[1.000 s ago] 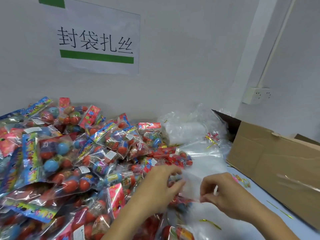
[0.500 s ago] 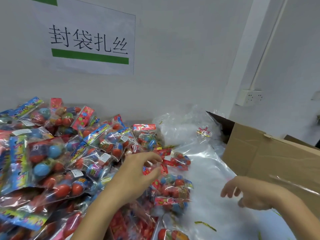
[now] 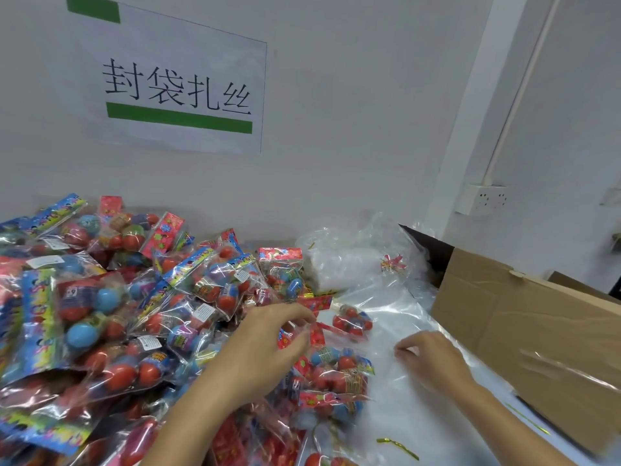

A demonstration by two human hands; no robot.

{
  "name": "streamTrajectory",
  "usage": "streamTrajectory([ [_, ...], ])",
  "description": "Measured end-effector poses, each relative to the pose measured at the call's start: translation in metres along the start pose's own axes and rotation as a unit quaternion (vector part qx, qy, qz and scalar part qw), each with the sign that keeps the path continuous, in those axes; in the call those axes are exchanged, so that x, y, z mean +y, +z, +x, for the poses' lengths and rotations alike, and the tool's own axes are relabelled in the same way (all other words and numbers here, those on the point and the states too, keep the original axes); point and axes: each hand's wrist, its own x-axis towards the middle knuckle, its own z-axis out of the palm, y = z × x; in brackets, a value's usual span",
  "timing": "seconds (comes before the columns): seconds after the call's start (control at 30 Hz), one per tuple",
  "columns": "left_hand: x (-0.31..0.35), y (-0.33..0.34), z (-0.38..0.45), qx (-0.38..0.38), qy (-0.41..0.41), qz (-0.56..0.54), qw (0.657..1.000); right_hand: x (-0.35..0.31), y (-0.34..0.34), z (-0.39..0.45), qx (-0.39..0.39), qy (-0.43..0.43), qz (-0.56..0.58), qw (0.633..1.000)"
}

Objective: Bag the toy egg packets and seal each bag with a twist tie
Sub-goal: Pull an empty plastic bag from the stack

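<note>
A big heap of toy egg packets (image 3: pixel 111 317), clear bags with red and blue eggs and bright header cards, fills the left of the table. My left hand (image 3: pixel 268 351) reaches over the heap's right edge and pinches the red header of one toy egg packet (image 3: pixel 317 332). Another packet (image 3: pixel 339 371) lies just below my fingers. My right hand (image 3: pixel 431 363) rests on a flat clear bag (image 3: pixel 396 317) spread over the table, its curled fingertips pinching the film. A loose gold twist tie (image 3: pixel 398 444) lies near the front edge.
A pile of spare clear bags (image 3: pixel 349 260) sits against the wall, with a small bundle of twist ties (image 3: pixel 391 264) on it. An open cardboard box (image 3: pixel 524 334) stands at the right. A paper sign (image 3: pixel 178 92) hangs on the wall, and a socket (image 3: pixel 484 198) is mounted further right.
My hands, close together over a bag a second ago, have parted. The left hand went up to the heap's edge and took a packet header. The right hand swung right, then back onto the clear bag.
</note>
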Motion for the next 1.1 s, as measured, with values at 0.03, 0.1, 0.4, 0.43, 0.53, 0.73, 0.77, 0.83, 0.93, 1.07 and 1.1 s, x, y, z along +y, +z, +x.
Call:
streamTrajectory([
  [0.03,0.000,0.001,0.000,-0.002,0.002,0.000,1.000,0.000,-0.005,0.002,0.009,-0.006,0.002,1.000],
  [0.1,0.001,0.002,0.001,-0.007,0.005,-0.001,1.000,0.001,-0.019,0.006,0.038,-0.017,-0.006,0.999],
  [0.4,0.004,0.004,-0.001,-0.008,0.006,0.000,1.000,-0.017,-0.083,0.024,0.137,-0.052,-0.064,0.987],
  [0.43,0.005,0.004,-0.001,-0.006,0.009,-0.001,1.000,-0.020,-0.090,0.027,0.136,-0.049,-0.068,0.987],
  [0.53,0.007,0.004,-0.001,0.000,0.013,-0.004,1.000,-0.030,-0.112,0.036,0.162,-0.058,-0.053,0.984],
  [0.73,0.008,0.004,0.000,0.013,0.008,-0.006,1.000,-0.045,-0.157,0.046,0.285,-0.063,0.053,0.955],
  [0.77,0.008,0.004,0.000,0.019,0.007,-0.010,1.000,-0.048,-0.162,0.046,0.298,-0.061,0.098,0.948],
  [0.83,0.010,0.004,0.000,0.033,-0.004,-0.028,0.999,-0.058,-0.163,0.041,0.273,-0.045,0.239,0.931],
  [0.93,0.017,0.004,0.000,0.072,-0.031,-0.076,0.994,-0.076,-0.151,0.026,0.157,-0.013,0.432,0.888],
  [1.07,0.023,0.002,0.002,0.133,-0.112,-0.139,0.975,-0.107,-0.132,0.012,0.000,0.026,0.562,0.827],
  [1.1,0.023,0.001,0.003,0.141,-0.138,-0.156,0.968,-0.115,-0.128,0.007,-0.035,0.036,0.582,0.812],
])
